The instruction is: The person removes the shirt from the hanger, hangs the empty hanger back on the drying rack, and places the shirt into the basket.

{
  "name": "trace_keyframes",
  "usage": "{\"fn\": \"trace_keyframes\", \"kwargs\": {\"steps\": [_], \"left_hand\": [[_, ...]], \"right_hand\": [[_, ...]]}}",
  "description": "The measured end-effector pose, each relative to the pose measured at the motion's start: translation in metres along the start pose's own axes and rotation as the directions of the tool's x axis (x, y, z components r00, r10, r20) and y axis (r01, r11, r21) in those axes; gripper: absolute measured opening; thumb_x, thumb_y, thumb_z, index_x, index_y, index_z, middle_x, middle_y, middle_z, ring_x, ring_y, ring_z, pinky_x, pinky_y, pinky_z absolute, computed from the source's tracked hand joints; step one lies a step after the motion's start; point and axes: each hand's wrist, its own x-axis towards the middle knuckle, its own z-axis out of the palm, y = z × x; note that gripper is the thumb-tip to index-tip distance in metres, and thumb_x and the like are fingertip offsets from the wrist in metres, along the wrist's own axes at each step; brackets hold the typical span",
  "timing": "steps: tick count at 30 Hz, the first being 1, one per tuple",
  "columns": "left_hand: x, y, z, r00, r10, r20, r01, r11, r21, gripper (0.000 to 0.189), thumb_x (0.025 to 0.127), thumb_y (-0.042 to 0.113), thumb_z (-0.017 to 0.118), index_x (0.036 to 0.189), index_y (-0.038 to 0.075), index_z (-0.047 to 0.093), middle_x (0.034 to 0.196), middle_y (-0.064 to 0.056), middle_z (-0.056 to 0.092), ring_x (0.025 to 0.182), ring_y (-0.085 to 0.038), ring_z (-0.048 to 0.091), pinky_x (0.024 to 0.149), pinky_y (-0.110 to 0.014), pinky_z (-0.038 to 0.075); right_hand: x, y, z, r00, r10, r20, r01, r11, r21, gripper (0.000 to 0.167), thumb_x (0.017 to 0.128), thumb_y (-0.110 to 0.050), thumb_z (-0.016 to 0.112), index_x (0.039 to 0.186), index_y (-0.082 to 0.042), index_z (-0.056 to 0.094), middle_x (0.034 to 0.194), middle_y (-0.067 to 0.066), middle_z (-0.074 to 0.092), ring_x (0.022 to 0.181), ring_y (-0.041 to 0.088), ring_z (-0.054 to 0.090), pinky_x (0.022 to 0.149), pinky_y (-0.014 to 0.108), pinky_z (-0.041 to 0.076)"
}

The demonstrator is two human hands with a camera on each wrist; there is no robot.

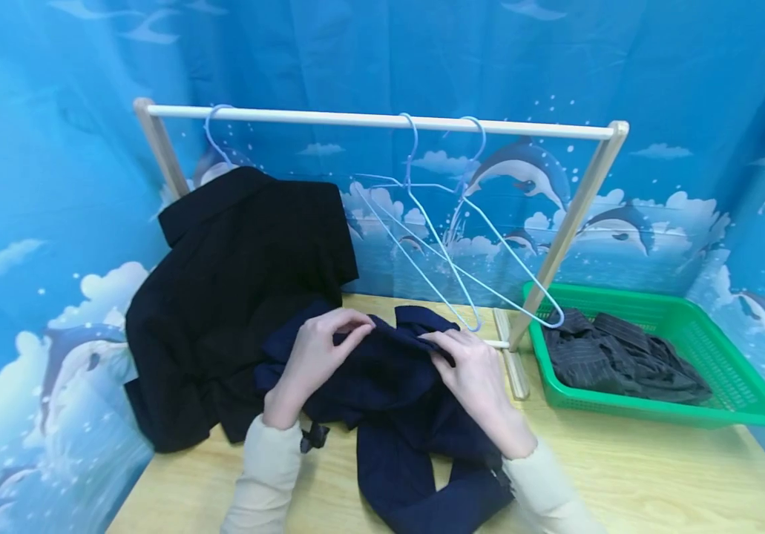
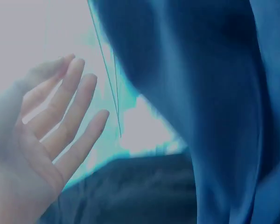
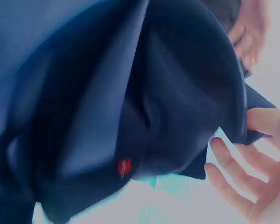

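A dark navy garment (image 1: 389,378) lies bunched on the table, with long folded parts trailing toward the front edge. My right hand (image 1: 472,371) pinches its upper edge between thumb and index finger; the right wrist view shows the other fingers (image 3: 233,172) spread beneath the cloth, and a small red tag (image 3: 124,167) inside it. Beside the same edge is my left hand (image 1: 322,348), thumb and index tips together. In the left wrist view that hand (image 2: 51,126) has its other fingers extended, with no cloth visible between them.
A black collared garment (image 1: 242,297) hangs at the left of a rack with a white bar (image 1: 329,117). Two light blue hangers (image 1: 409,163) hang further right. A green basket (image 1: 743,371) with dark striped clothing (image 1: 622,360) stands on the wooden table (image 1: 596,467) at right.
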Motion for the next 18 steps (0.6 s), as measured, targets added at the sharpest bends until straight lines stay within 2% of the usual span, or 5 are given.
{"fn": "trace_keyframes", "kwargs": {"steps": [5, 10, 12, 15, 18], "left_hand": [[-0.006, -0.025, -0.026, 0.99, -0.136, -0.049, 0.137, 0.99, 0.026, 0.009, 0.097, 0.018, 0.07, 0.103, 0.013, 0.075, 0.098, 0.001, 0.074, 0.09, -0.015, 0.071, 0.082, -0.037, 0.059], [-0.019, -0.045, -0.043, 0.975, -0.22, 0.028, 0.219, 0.974, 0.057, 0.018, 0.098, 0.022, 0.07, 0.113, 0.012, 0.073, 0.105, -0.003, 0.072, 0.098, -0.02, 0.069, 0.087, -0.044, 0.057], [-0.026, -0.054, -0.047, 0.967, -0.239, 0.083, 0.232, 0.969, 0.088, 0.024, 0.097, 0.024, 0.071, 0.117, 0.011, 0.072, 0.108, -0.006, 0.071, 0.101, -0.023, 0.068, 0.088, -0.046, 0.055], [-0.037, -0.064, -0.05, 0.946, -0.269, 0.181, 0.246, 0.959, 0.139, 0.037, 0.093, 0.029, 0.075, 0.125, 0.011, 0.069, 0.118, -0.009, 0.069, 0.109, -0.028, 0.066, 0.092, -0.05, 0.053], [-0.047, -0.071, -0.05, 0.913, -0.269, 0.306, 0.226, 0.959, 0.168, 0.058, 0.086, 0.034, 0.082, 0.135, 0.009, 0.063, 0.131, -0.014, 0.062, 0.118, -0.034, 0.061, 0.099, -0.053, 0.049]], "right_hand": [[-0.026, 0.03, -0.02, 0.999, -0.016, 0.048, 0.017, 1.0, -0.019, 0.039, 0.072, 0.004, 0.082, 0.099, -0.023, 0.08, 0.095, -0.003, 0.075, 0.084, 0.023, 0.069, 0.051, 0.032, 0.048], [-0.059, 0.053, -0.033, 0.968, -0.01, 0.252, 0.028, 0.997, -0.067, 0.043, 0.065, 0.011, 0.079, 0.089, -0.024, 0.08, 0.096, -0.004, 0.074, 0.098, 0.028, 0.07, 0.046, 0.022, 0.041], [-0.071, 0.059, -0.034, 0.926, 0.006, 0.376, 0.028, 0.996, -0.083, 0.042, 0.065, 0.011, 0.082, 0.087, -0.025, 0.081, 0.096, -0.005, 0.074, 0.096, 0.027, 0.07, 0.049, 0.023, 0.045], [-0.087, 0.066, -0.034, 0.832, 0.037, 0.553, -0.001, 0.998, -0.066, 0.039, 0.068, 0.008, 0.084, 0.09, -0.024, 0.081, 0.094, -0.006, 0.074, 0.089, 0.023, 0.067, 0.058, 0.03, 0.053], [-0.096, 0.07, -0.032, 0.769, 0.056, 0.637, -0.036, 0.998, -0.043, 0.036, 0.072, 0.007, 0.081, 0.093, -0.022, 0.082, 0.092, -0.006, 0.073, 0.088, 0.023, 0.068, 0.065, 0.034, 0.055]]}}
